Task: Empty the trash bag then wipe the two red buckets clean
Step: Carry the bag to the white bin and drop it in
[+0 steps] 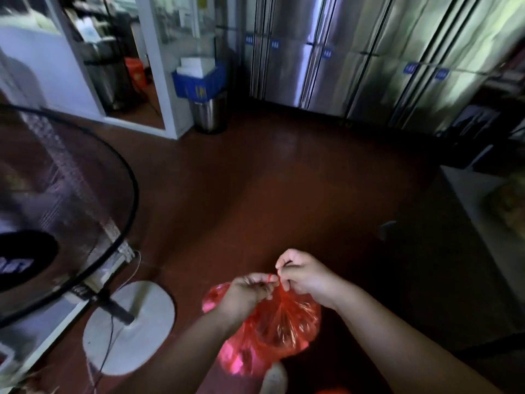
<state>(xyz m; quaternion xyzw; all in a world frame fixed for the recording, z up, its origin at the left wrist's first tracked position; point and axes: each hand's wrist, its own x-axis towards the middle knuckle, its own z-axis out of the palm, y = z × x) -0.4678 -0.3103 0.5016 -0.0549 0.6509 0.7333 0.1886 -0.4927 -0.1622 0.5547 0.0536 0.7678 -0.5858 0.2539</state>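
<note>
Your left hand point(250, 291) and right hand point(301, 275) both pinch gathered neck of translucent red plastic trash bag point(279, 325). Bag looks full, not emptied. Red buckets: none in clear view, wiping not begun.

Fan point(56, 211) left; open floor point(284, 180) ahead.

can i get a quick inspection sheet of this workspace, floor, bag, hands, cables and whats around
surface: dark red-brown floor, glossy.
job's things: red plastic bag held up, neck gathered; red buckets not clearly seen.
clutter: nothing seen on the open floor.
hands: left hand and right hand both pinch the bag's twisted top.
cables: thin cord trails over the fan's white base.
surroundings: standing fan at left; steel bin under a blue crate; steel cabinet doors behind.
</note>
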